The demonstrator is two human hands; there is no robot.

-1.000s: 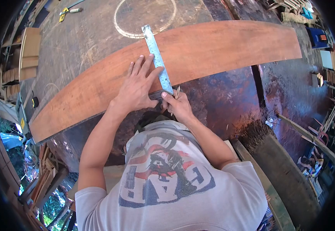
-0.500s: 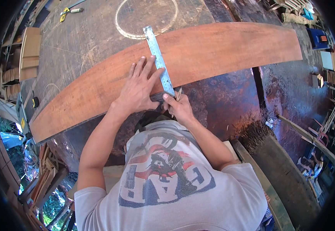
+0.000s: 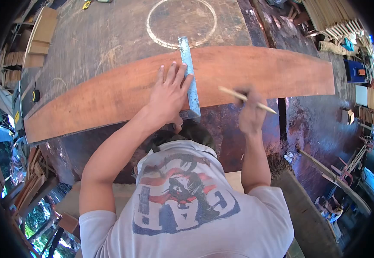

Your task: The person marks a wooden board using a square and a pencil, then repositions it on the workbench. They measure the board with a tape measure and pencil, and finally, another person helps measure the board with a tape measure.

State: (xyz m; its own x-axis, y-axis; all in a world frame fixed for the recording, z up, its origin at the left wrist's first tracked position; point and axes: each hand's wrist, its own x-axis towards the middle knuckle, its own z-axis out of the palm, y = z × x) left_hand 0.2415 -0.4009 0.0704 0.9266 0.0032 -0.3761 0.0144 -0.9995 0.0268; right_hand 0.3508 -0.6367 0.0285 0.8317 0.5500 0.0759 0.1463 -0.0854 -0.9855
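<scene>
A long reddish-brown wooden board [image 3: 118, 88], curved along its far edge, lies across the bench. The try square [image 3: 190, 79] rests on it, its metal blade across the board and its dark stock along the near edge. My left hand [image 3: 167, 94] holds the square, fingertips on and beside the blade and thumb down by the stock. Right of the square, my right hand [image 3: 251, 114] is raised near the board's front edge, closed on a pencil [image 3: 230, 91]. Motion blurs those fingers somewhat.
A pale ring [image 3: 149, 32] is marked on the bench top [image 3: 105, 38] beyond the board. At the left lie a small black tape measure [image 3: 36, 95] and wooden pieces [image 3: 40, 36]. A blue container [image 3: 354, 71] and wood stacks stand at the right.
My right hand has left the square's stock and moved right with the pencil, which now lies crosswise. My left hand stays on the square. The whole view has shifted slightly.
</scene>
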